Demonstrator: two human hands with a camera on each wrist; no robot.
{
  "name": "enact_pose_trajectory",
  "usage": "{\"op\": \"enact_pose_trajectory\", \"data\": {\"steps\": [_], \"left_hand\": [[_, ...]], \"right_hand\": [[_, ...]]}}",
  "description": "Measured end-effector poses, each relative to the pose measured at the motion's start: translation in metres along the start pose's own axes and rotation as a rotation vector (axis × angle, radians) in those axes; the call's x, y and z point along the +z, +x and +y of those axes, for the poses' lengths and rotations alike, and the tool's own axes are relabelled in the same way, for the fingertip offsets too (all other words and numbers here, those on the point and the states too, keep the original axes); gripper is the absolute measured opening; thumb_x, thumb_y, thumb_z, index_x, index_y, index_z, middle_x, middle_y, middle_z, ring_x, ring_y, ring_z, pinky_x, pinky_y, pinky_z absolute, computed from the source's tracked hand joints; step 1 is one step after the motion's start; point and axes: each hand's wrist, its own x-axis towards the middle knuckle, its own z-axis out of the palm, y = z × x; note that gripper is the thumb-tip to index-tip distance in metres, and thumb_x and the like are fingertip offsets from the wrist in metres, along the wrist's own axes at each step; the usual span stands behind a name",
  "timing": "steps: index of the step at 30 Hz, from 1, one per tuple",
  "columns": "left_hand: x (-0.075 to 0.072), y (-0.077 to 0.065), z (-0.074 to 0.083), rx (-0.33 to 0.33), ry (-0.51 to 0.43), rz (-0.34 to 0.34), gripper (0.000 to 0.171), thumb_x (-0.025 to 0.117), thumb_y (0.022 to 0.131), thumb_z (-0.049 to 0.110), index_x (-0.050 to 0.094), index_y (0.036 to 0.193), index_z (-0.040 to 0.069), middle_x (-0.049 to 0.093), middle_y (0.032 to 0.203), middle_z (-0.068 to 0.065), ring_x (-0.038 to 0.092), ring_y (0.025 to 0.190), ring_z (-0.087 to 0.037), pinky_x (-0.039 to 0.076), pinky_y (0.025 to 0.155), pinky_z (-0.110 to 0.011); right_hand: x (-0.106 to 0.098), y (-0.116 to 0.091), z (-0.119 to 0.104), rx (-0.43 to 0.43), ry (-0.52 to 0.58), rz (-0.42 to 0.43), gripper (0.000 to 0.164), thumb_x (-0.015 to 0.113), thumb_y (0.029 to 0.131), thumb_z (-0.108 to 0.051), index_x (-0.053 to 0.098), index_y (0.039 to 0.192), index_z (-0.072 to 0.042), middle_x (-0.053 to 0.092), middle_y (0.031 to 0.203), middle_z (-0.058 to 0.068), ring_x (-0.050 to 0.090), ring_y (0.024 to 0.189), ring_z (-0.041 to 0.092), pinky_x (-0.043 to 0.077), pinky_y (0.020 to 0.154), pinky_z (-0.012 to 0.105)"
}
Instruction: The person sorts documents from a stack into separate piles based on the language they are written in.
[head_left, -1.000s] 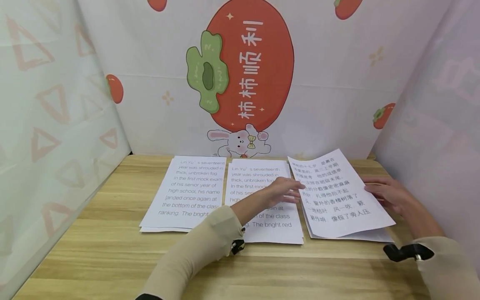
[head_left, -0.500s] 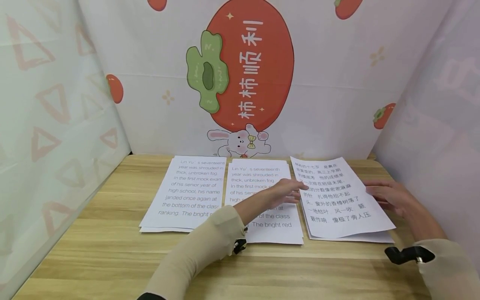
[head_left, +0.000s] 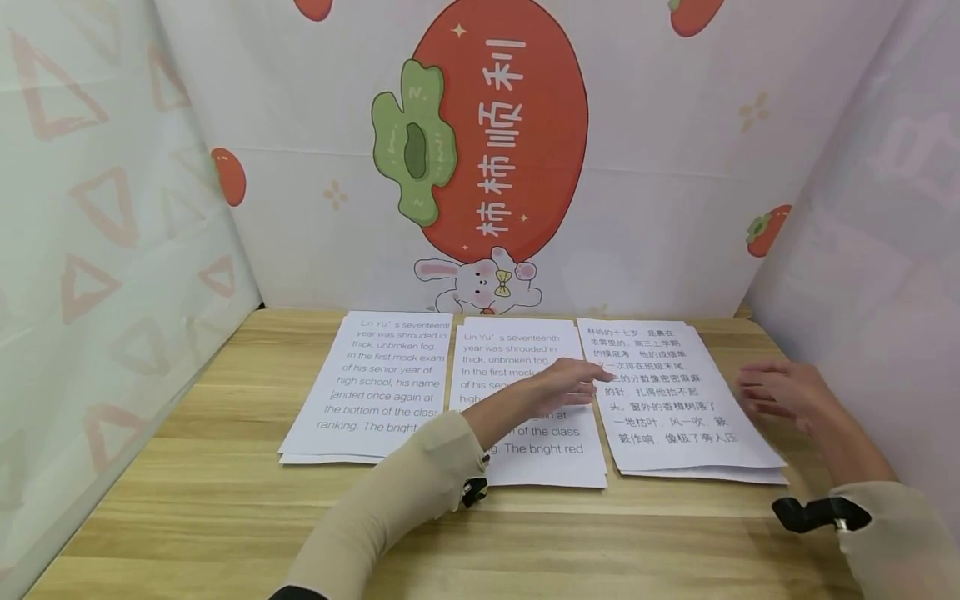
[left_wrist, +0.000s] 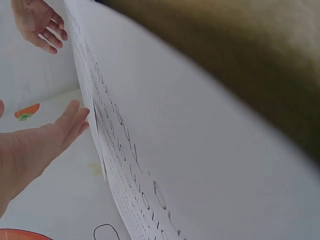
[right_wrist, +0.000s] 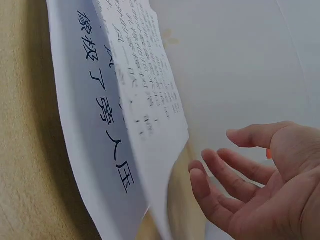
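Observation:
A sheet of paper printed with Chinese text (head_left: 660, 400) lies on top of the right-hand paper stack, slightly askew. In the right wrist view that sheet (right_wrist: 155, 165) bows up from the one under it. My right hand (head_left: 787, 396) is just off the sheet's right edge, with relaxed fingers (right_wrist: 220, 197) and nothing held. At the left edge of the same stack is my left hand (head_left: 562, 383), above the middle paper stack (head_left: 525, 467); its fingers are extended and the fingertips reach the sheet's edge. Whether they touch it I cannot tell.
To the left lies another stack of English-printed paper (head_left: 360, 392). All three stacks rest side by side on a wooden table (head_left: 225, 517). A white cloth backdrop (head_left: 660, 225) with a printed persimmon stands behind, and cloth side walls (head_left: 885, 275) flank the table.
The Chinese-text top sheet has come down from its tilt to lie nearly flat on the right stack. My right hand has drawn slightly right, away from its edge; my left hand has barely moved.

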Motion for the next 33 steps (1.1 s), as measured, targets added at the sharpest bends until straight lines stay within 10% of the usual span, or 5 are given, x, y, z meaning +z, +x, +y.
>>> {"op": "enact_pose_trajectory", "data": {"steps": [10,22,33], "left_hand": [[-0.021,-0.018,0.002,0.009,0.076,0.042,0.056,0.07,0.096,0.023,0.054,0.144,-0.001,0.054,0.149,-0.015,0.055,0.137,-0.033,0.053,0.108,-0.038],[-0.069,-0.047,-0.002,-0.008,0.228,0.173,0.061,0.066,0.1,0.025,0.047,0.153,0.001,0.051,0.154,-0.014,0.057,0.134,-0.03,0.055,0.105,-0.035],[-0.104,-0.071,-0.003,-0.015,0.176,0.242,0.055,0.053,0.108,0.021,0.041,0.154,-0.004,0.053,0.149,-0.023,0.061,0.129,-0.036,0.058,0.101,-0.036]], "right_hand": [[0.031,-0.004,-0.022,-0.151,-0.123,-0.096,0.056,0.043,0.111,-0.026,0.041,0.146,0.018,0.058,0.137,0.036,0.073,0.1,0.017,0.062,0.081,0.026],[0.076,-0.006,-0.054,-0.198,0.05,-0.267,0.054,0.057,0.107,-0.02,0.043,0.145,0.015,0.068,0.128,0.025,0.075,0.104,0.02,0.062,0.091,0.032],[0.12,-0.002,-0.065,-0.162,0.166,-0.374,0.046,0.052,0.107,-0.011,0.044,0.143,0.017,0.068,0.127,0.028,0.074,0.108,0.032,0.063,0.091,0.04]]}}
